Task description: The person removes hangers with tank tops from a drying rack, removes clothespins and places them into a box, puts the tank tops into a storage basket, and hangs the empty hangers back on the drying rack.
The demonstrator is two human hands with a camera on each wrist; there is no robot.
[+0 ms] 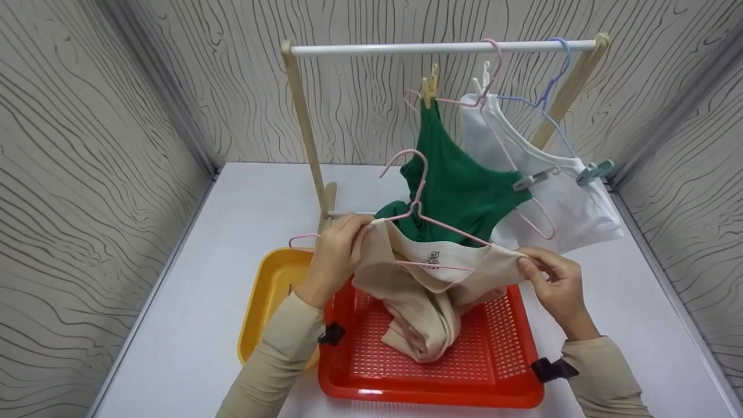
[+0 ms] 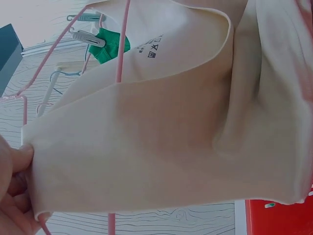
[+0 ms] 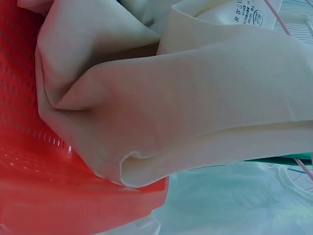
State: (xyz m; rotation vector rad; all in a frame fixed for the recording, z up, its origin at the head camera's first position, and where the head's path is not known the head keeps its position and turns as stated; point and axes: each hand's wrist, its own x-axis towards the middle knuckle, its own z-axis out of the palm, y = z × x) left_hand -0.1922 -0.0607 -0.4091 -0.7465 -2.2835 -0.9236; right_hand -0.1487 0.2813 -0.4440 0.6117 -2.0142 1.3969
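A beige sleeveless top (image 1: 377,261) hangs over a pink hanger (image 1: 419,197), its lower part bunched above a red basket (image 1: 371,390). My left hand (image 1: 336,255) pinches the top's left shoulder, thumb against the cloth in the left wrist view. At the other shoulder my right hand (image 1: 554,284) pinches the fabric between thumb and fingers; the right wrist view shows the cloth (image 3: 195,98) but not that hand. Printed marks show inside the neckline. The hanger's hook stands up in front of a green top (image 1: 464,174).
A rack with a white rail (image 1: 395,50) stands behind. On it hang the green top, clipped to a pink hanger, and a white top (image 1: 545,191) on a blue hanger (image 1: 551,87). A yellow tray (image 1: 261,296) lies left of the basket, a pink hanger end above it.
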